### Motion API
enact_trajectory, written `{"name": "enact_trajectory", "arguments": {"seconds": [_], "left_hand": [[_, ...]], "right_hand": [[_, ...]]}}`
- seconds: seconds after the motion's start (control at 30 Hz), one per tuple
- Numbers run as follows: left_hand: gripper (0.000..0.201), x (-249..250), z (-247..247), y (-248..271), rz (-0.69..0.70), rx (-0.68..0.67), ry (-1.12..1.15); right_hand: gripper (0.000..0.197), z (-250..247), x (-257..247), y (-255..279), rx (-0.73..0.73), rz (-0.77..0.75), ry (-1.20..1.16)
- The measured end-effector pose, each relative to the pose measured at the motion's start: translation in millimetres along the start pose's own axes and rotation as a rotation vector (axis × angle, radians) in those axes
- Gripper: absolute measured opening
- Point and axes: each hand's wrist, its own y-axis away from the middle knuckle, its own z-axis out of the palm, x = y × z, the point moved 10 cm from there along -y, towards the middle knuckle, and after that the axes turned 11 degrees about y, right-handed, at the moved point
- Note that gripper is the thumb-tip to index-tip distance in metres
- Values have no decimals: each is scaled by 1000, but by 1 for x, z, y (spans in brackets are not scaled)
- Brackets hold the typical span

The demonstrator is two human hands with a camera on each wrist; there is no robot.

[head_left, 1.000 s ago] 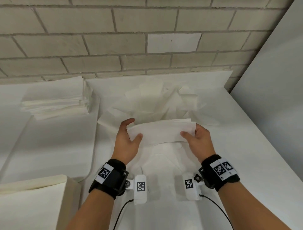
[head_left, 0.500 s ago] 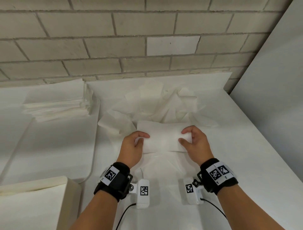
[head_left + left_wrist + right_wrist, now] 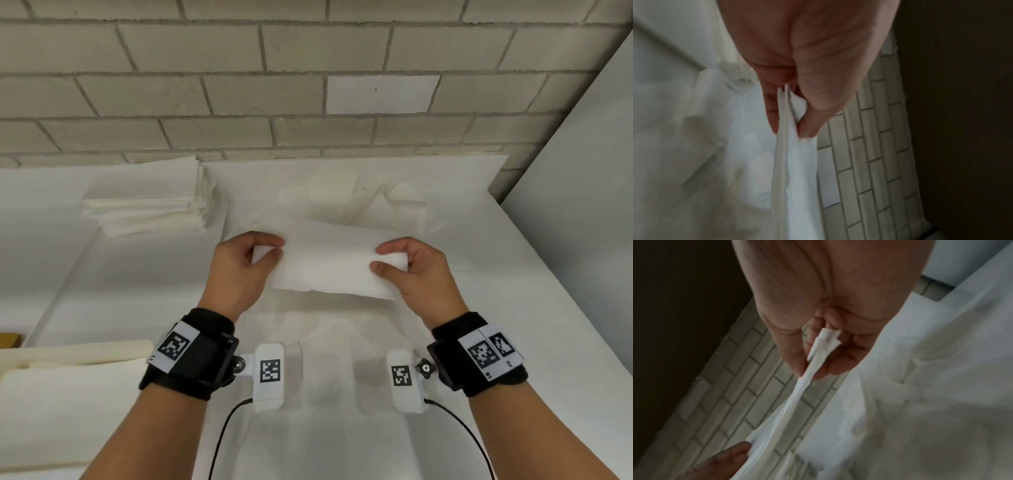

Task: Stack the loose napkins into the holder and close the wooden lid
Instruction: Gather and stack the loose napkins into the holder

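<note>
I am holding a small bunch of folded napkins in the air, just in front of the messy pile of loose napkins on the white worktop. My left hand pinches the left end with thumb and fingers curled tight, and my right hand pinches the right end the same way. So both grips are closed on the bunch. In my wrist views I can see a few thin layers squeezed between my fingertips, and the ends do not line up quite evenly at my right thumb. A second ago the bunch stood up on its long edge, closer to me from the pile. Now it is turned flatter and lifted a little toward the pile. I think that means I am squaring up the bunch so it goes in neatly. A tidy stack of napkins sits to the left of the pile. I cannot tell for sure which thing is the holder or the wooden lid. Lots of napkins are still loose, so the job is not near done.
</note>
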Motion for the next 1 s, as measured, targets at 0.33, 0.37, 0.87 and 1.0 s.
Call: {"name": "enact_trajectory", "arguments": {"seconds": [0.33, 0.37, 0.87, 1.0], "left_hand": [[11, 32, -160, 62, -140, -179, -304], [10, 28, -182, 69, -153, -176, -375], [19, -63, -294, 104, -109, -420, -1138], [23, -52, -291, 100, -17, -382, -1137]], "right_hand": [[15, 134, -79, 69, -481, -141, 258], [16, 154, -87, 79, -526, -168, 303], [35, 359, -122, 154, -773, -545, 1238], [34, 361, -121, 151, -742, -530, 1265]]}}
